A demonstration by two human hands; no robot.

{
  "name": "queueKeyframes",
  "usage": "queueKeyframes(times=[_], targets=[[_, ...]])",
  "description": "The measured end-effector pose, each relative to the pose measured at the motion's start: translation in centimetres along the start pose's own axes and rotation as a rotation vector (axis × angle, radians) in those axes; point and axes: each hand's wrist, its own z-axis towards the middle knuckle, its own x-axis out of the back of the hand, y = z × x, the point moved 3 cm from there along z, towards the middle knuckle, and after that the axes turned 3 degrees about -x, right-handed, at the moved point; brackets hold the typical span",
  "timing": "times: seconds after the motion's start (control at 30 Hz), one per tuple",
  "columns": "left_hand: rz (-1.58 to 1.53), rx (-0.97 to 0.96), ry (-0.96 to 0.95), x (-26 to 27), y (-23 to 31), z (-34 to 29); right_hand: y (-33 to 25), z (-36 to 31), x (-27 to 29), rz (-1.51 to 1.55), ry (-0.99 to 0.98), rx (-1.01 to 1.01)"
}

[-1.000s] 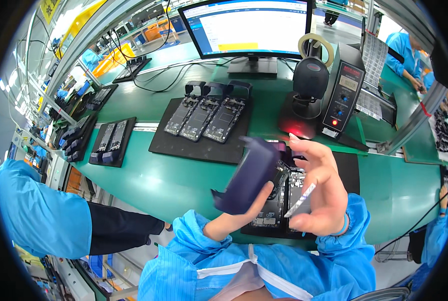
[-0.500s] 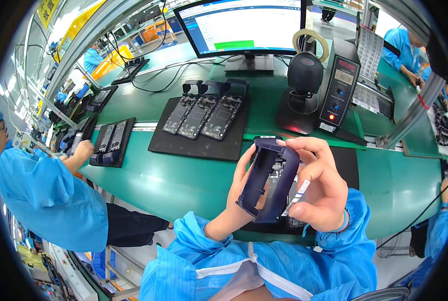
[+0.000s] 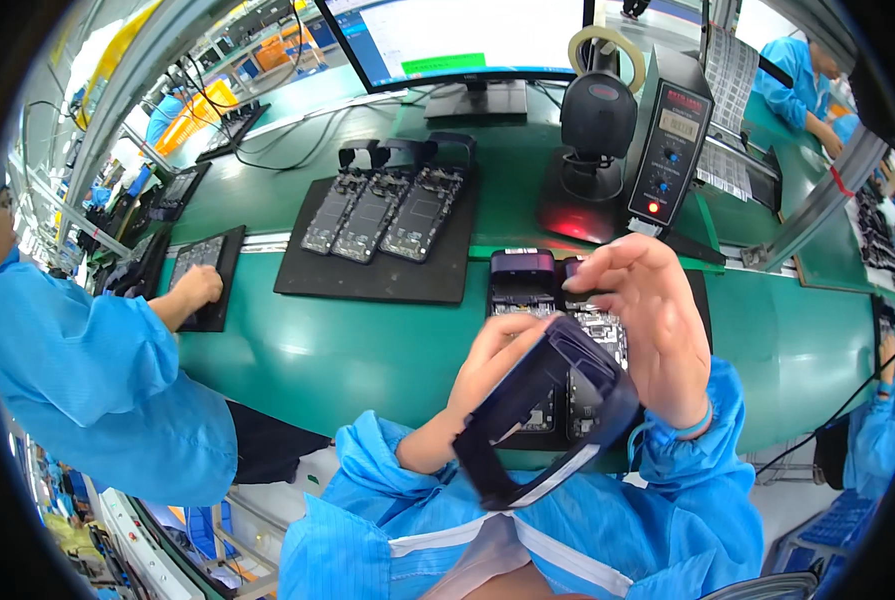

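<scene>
My left hand [image 3: 502, 365] is closed on a dark hollow plastic housing [image 3: 482, 455], tilted above the bench's near edge. A white label strip [image 3: 559, 476] runs along the housing's lower side. My right hand [image 3: 657, 335] is raised beside it, its fingers apart and curved, with nothing visible in them. Its fingertips hover over or touch the top of an opened handheld device with bare circuit board [image 3: 602, 335]; I cannot tell which. Next to that lies a second opened device [image 3: 522, 290], partly hidden by my left hand and the housing.
Three opened devices [image 3: 377, 215] lie on a black mat [image 3: 367, 280]. Behind stand a scanner on a stand [image 3: 599, 130], a tape roll [image 3: 607, 50], a control box [image 3: 672, 150], label sheets [image 3: 732, 80] and a monitor [image 3: 457, 40]. At left, a co-worker's hand [image 3: 202, 285] rests over another device.
My left hand has turned and lowered the housing toward me. My right hand has let go of the white strip and moved up over the device. The co-worker's hand has moved onto their device.
</scene>
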Motion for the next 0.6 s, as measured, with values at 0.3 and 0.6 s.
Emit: queueKeyframes(times=[0.3,0.6], targets=[[-0.061,0.343,-0.158,-1.1,-2.1,-2.3,4.8,-9.3,9.0,-0.626,0.214,-0.030],[0.827,0.350,-0.158,1.8,-6.7,-6.4,5.0,-13.1,17.3,-0.596,0.830,-0.337]])
